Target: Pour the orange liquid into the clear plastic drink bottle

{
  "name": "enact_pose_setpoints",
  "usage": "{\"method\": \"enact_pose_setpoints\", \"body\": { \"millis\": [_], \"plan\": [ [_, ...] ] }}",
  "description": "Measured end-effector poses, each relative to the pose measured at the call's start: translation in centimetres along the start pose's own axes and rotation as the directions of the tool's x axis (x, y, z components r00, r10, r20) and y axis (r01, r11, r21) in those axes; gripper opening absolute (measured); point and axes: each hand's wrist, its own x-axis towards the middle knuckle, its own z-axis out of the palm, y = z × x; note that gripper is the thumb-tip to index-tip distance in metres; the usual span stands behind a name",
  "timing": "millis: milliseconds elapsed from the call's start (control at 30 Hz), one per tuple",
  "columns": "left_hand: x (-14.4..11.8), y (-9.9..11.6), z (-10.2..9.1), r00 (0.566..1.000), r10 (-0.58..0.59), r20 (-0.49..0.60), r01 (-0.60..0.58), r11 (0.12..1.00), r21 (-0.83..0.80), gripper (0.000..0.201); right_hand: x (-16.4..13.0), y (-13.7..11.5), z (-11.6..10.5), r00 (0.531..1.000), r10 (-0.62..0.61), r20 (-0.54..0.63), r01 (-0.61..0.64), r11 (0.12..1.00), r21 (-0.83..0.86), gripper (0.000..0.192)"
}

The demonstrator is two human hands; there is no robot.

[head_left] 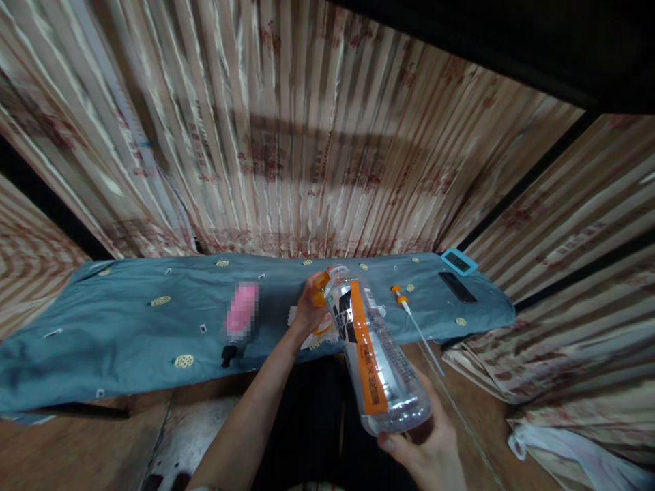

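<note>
A: While the left hand (307,310) is pinching the orange cap (320,288) at the neck, how is the clear bottle (376,354) being supported?

B: The right hand (427,447) is cupping the base from the 5 o'clock side, fingers pressed around it. The bottle is lying tilted above the front edge of the blue cloth (127,327), neck pointing to 11 o'clock.

A: What is making the cap turn cleanly?

B: In my judgement, the base hand is needing to stay firm while the cap fingers are twisting; the thin wall may buckle under excess squeeze.

A: Anything nearby?

B: An orange-tipped tube (414,324) is lying at 2 o'clock, apart from the bottle.
</note>
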Motion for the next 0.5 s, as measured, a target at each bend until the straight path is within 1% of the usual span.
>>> {"method": "enact_pose_setpoints", "body": {
  "millis": [167, 367, 500],
  "plan": [
    [0.00, -0.04, 0.08, 1.000, 0.003, -0.015, -0.003, 1.000, -0.002, 0.060, 0.00, -0.33, 0.14, 0.999, 0.037, 0.007, -0.037, 0.999, 0.020, 0.090],
    [-0.08, -0.11, 0.03, 1.000, 0.000, -0.001, 0.000, 1.000, 0.017, 0.061, 0.04, -0.90, 0.40, 0.999, -0.037, 0.022, 0.037, 0.999, 0.012, 0.085],
    [-0.09, -0.14, 0.02, 1.000, -0.006, 0.005, 0.006, 1.000, 0.019, 0.061, -0.09, -0.93, 0.63, 1.000, 0.010, -0.007, -0.009, 0.996, 0.093, 0.087]
  ]
}}
